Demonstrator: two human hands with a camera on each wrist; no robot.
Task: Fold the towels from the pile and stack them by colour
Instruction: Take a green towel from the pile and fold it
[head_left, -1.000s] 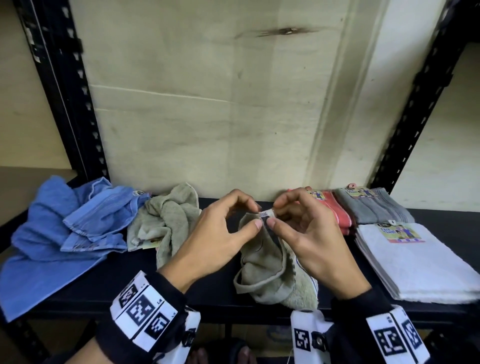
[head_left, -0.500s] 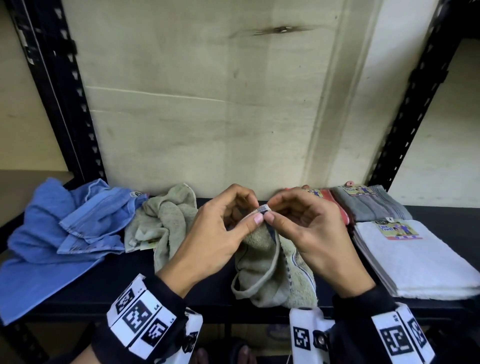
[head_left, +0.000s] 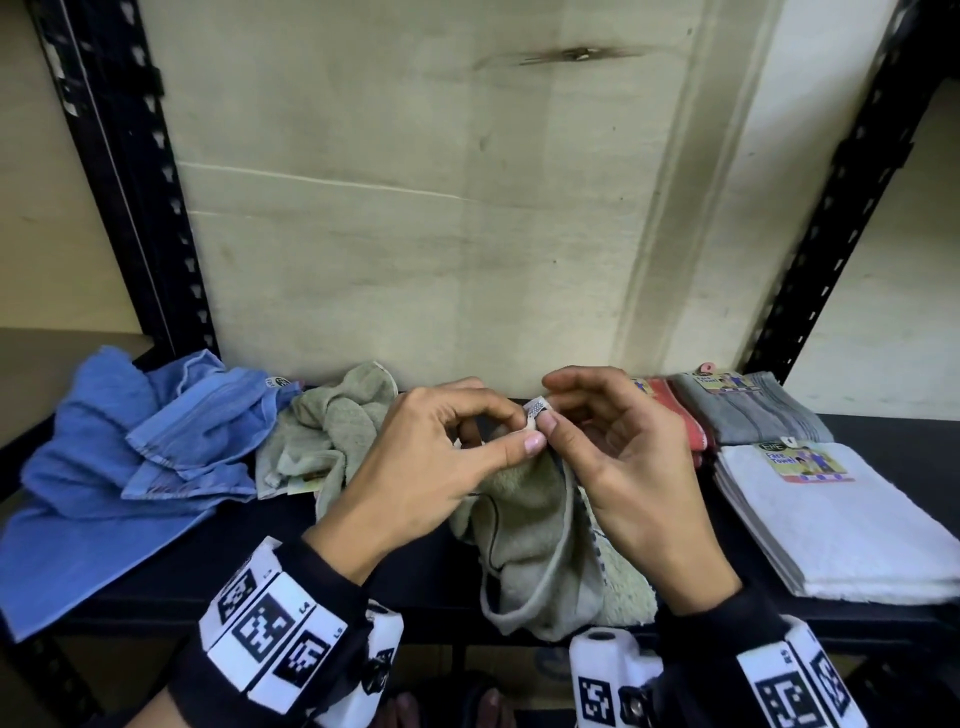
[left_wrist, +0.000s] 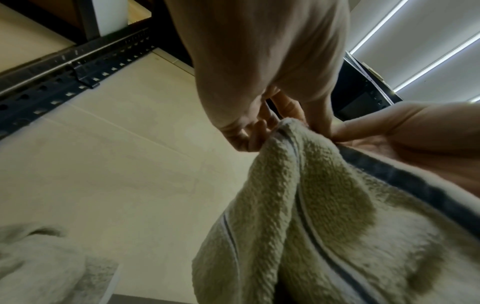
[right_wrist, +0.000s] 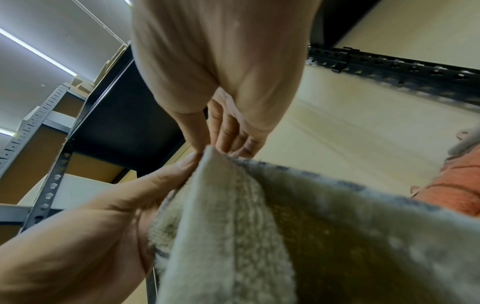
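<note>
A sage-green towel (head_left: 535, 551) hangs from both my hands above the front of the black shelf (head_left: 260, 525). My left hand (head_left: 441, 467) and my right hand (head_left: 613, 457) each pinch the same top corner, where a small white label (head_left: 536, 406) sticks up. Both wrist views show that corner held between thumbs and fingertips, the green towel (left_wrist: 311, 216) (right_wrist: 246, 226) drooping below. Another crumpled green towel (head_left: 332, 431) and crumpled blue towels (head_left: 130, 457) lie at the left. Folded stacks sit at the right: white (head_left: 841, 525), grey (head_left: 748, 410), red (head_left: 680, 410).
Black perforated shelf posts (head_left: 124, 171) (head_left: 852, 192) rise at both sides, with a pale back panel (head_left: 415, 208) close behind the towels. Bare shelf surface shows under and left of my left wrist. My feet are visible below the shelf edge.
Both hands have drawn closer together and lifted the green towel's corner slightly; the grip on the label corner tightened. The piles and stacks have not moved.
</note>
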